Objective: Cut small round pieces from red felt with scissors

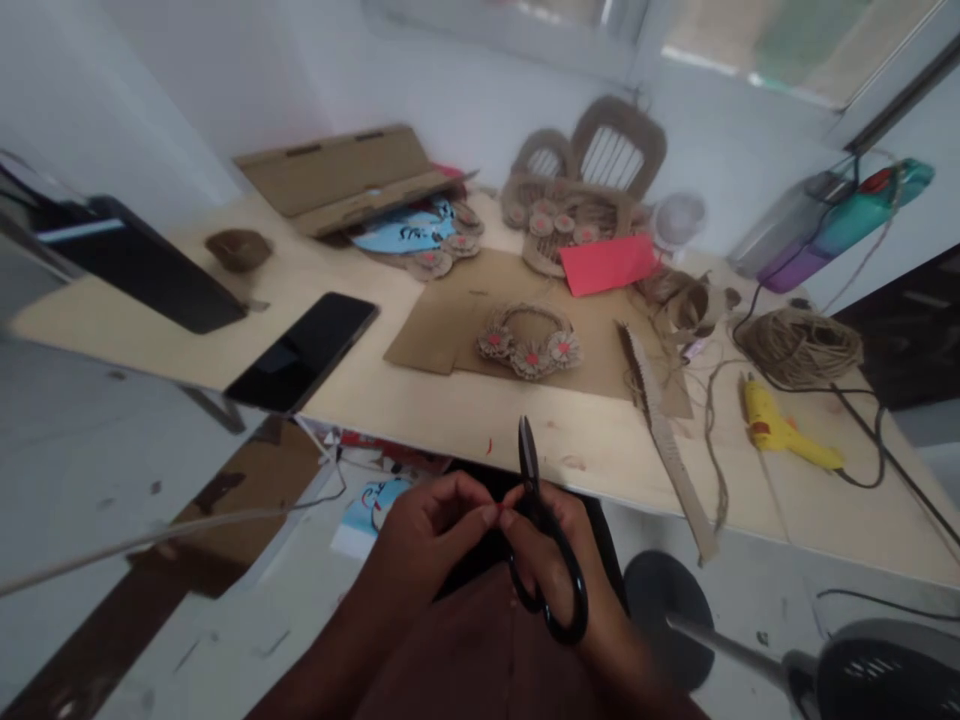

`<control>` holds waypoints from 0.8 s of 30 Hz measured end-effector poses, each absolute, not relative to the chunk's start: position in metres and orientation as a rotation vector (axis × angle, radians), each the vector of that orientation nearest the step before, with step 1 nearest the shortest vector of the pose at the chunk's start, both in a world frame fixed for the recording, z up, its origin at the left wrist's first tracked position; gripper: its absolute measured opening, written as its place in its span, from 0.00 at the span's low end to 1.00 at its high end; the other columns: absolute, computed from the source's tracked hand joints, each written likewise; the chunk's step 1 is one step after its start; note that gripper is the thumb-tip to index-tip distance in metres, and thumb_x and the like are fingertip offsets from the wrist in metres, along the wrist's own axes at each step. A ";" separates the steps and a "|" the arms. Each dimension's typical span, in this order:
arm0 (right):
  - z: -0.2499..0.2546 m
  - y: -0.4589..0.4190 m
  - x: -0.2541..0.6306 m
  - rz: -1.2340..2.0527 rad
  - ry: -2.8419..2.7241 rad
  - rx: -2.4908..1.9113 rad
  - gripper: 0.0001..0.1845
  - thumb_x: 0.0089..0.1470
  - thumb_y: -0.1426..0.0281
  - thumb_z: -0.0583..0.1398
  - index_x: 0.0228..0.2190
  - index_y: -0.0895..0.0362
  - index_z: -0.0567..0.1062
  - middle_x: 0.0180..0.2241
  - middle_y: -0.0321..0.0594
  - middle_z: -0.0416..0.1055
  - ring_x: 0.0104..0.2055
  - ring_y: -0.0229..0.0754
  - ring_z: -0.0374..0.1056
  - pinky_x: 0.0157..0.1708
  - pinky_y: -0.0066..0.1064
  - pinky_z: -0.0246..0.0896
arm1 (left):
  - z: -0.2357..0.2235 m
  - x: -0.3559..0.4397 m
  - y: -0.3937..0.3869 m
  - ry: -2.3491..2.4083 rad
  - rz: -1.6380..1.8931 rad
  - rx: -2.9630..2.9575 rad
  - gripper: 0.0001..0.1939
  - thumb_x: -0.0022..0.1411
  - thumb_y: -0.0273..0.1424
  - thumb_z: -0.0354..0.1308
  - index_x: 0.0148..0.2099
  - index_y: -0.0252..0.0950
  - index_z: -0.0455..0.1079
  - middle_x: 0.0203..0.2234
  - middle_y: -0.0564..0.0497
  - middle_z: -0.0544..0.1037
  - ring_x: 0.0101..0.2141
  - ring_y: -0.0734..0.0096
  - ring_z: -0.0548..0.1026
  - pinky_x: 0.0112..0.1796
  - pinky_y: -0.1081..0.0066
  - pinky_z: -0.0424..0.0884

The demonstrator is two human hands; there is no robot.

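Note:
My left hand point(442, 525) pinches a tiny red piece point(498, 510), perhaps paper, in front of the table's near edge. Fingertips of my right hand point(551, 555) meet the left ones at that same piece. Black-handled scissors point(529, 465) rest in my right hand, blades pointing up and away, closed or nearly so. A thin red scrap point(490, 446) lies on the table just beyond. Farther back, a twine ring with flowers point(531, 357), red at their centres, sits on a cardboard sheet point(424, 335).
A yellow glue gun point(787, 425), twine ball point(802, 345) and corrugated cardboard strip point(664, 440) lie at right. Red paper point(609, 263) leans near woven pieces at the back. A phone point(304, 350) and dark tablet-like device point(142, 265) are at left, near an open cardboard box point(345, 175).

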State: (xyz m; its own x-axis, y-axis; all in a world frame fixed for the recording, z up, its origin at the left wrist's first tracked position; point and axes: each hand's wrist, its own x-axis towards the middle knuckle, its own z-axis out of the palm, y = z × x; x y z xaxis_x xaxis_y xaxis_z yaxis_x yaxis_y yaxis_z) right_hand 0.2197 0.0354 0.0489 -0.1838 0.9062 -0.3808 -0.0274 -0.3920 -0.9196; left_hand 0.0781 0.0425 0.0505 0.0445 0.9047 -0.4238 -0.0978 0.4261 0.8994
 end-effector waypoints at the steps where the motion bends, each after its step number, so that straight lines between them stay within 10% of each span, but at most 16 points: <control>1: 0.048 0.035 0.220 1.673 -1.053 -1.368 0.14 0.53 0.59 0.61 0.28 0.57 0.71 0.11 0.23 0.54 0.12 0.30 0.51 0.13 0.21 0.51 | 0.047 0.078 0.044 1.290 0.902 0.829 0.09 0.47 0.36 0.65 0.24 0.37 0.71 0.19 0.53 0.75 0.24 0.70 0.71 0.27 0.72 0.65; 24: 0.036 0.043 0.239 1.597 -0.986 -1.367 0.28 0.51 0.45 0.59 0.34 0.60 0.71 0.09 0.23 0.54 0.10 0.30 0.49 0.10 0.21 0.45 | 0.063 0.074 0.161 1.432 1.264 0.787 0.05 0.40 0.30 0.65 0.20 0.35 0.72 0.11 0.56 0.70 0.15 0.77 0.64 0.19 0.76 0.59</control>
